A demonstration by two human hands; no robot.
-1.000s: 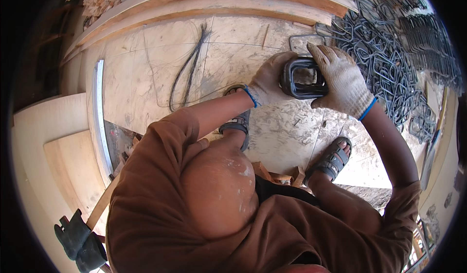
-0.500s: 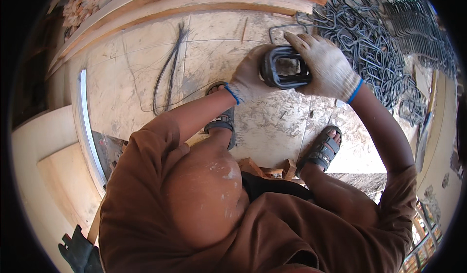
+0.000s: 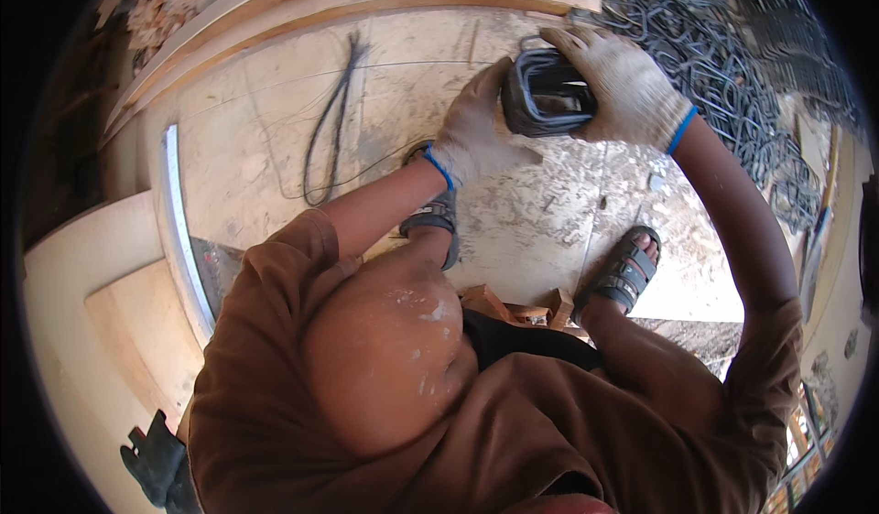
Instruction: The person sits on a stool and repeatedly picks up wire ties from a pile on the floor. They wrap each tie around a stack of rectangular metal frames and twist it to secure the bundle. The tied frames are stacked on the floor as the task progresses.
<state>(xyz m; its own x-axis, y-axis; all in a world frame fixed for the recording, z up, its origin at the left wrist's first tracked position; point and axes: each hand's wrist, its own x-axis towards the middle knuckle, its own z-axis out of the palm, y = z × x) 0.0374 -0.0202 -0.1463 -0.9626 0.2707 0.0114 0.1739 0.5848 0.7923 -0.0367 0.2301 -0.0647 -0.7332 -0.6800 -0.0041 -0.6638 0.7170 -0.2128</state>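
A stack of rectangular steel stirrups [image 3: 520,97], dark grey rings of bent rod, stands above the board floor in front of me. My right hand [image 3: 632,84], in a pale knit glove with a blue cuff, grips the stack from its right side. My left hand [image 3: 476,139], gloved the same way, is beside the stack's left side with its thumb and fingers apart. Its fingertips come close to the rings; I cannot tell whether they touch.
Many loose stirrups [image 3: 723,102] lie heaped at the right. A bundle of thin wire [image 3: 334,120] rests on the floorboard [image 3: 247,166] at the left. Long timber planks [image 3: 366,15] run across the back. Cut wood pieces [image 3: 513,311] lie between my sandalled feet.
My left hand has come off the stirrup stack and spread its fingers. The stack, in my right hand, has shifted slightly away from me and to the right.
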